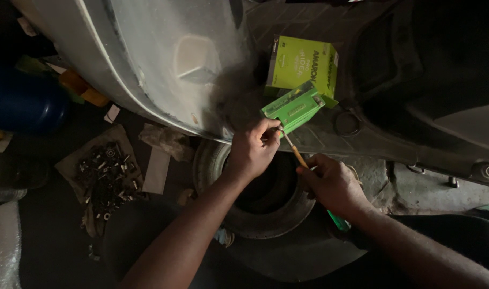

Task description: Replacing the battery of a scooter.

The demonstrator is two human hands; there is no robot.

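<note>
Green battery (292,108) lay tilted on the dark scooter floorboard (330,136). Left hand (253,150) pinched at its lower corner, fingers narrow; what they gripped was hidden. Right hand (333,184) closed round a screwdriver (298,154), tip at the battery, green handle mostly hidden by the palm. Green box (303,64) at 12 o'clock. Tyre (255,192) below the hands. Pile of dark bolts (105,176) at 9 o'clock, dim.
</note>
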